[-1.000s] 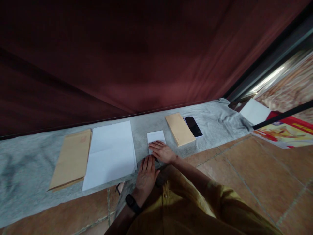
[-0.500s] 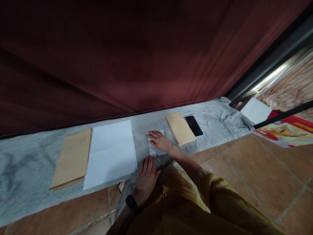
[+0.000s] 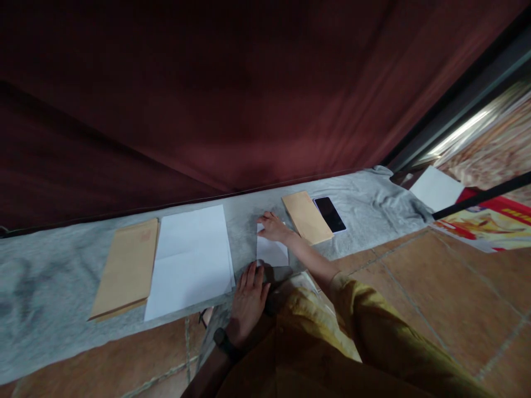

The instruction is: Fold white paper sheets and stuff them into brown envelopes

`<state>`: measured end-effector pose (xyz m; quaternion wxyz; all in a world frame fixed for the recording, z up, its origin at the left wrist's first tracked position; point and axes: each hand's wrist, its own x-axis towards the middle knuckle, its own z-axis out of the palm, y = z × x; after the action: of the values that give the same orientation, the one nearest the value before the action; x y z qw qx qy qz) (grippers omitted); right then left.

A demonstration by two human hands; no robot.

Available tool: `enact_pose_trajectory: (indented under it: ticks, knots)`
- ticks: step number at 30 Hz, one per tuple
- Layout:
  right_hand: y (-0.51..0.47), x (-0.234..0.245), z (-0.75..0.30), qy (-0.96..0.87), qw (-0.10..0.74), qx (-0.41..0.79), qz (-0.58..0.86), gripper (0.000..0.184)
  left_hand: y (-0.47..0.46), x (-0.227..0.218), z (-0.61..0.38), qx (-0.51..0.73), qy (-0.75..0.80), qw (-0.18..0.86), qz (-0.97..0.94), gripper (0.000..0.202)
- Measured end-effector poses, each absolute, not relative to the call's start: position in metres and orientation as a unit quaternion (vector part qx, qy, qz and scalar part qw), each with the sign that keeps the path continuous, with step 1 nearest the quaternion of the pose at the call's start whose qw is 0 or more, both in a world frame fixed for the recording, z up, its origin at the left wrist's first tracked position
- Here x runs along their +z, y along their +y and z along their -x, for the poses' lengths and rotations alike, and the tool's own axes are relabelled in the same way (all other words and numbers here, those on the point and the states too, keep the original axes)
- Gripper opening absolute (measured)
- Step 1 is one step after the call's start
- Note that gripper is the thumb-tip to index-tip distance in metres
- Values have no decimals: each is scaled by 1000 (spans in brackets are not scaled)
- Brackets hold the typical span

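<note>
A small folded sheet of white paper lies on the grey cloth in front of me. My right hand is over its far edge, fingers bent and closed on the paper near its upper left corner. My left hand rests palm down at the near edge of the cloth, fingers stretched out, the tips close to the paper's lower left corner. It holds nothing. On that wrist is a dark band.
A stack of large white sheets lies to the left, beside brown envelopes. More brown envelopes and a phone lie to the right. The grey cloth covers a narrow bench against a dark red curtain.
My right hand has gone from lying flat on the folded paper to bent fingers at its far edge. The paper has shifted slightly right. My left hand stays nearly in place.
</note>
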<state>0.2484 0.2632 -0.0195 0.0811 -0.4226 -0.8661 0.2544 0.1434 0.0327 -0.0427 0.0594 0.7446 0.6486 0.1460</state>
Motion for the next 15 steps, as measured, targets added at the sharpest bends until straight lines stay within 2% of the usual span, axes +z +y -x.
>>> enact_pose_trajectory:
  ticks: [4,7,9,11,15]
  knots:
    - [274,-12,-264,-847,99,294,431,11,35,-40,-140,180,657,93,-726,46]
    - [276,-2,-284,-832,121,331,427,5,43,-32,-137,228,673,113,-695,52]
    - [274,5,-298,-820,145,362,420,11,52,-23,-135,261,680,124,-674,57]
    - [269,10,-311,-738,220,492,407,20,61,-14,-133,301,685,152,-645,60]
    - [249,11,-327,-603,294,612,419,38,79,-2,-132,398,692,305,-519,54]
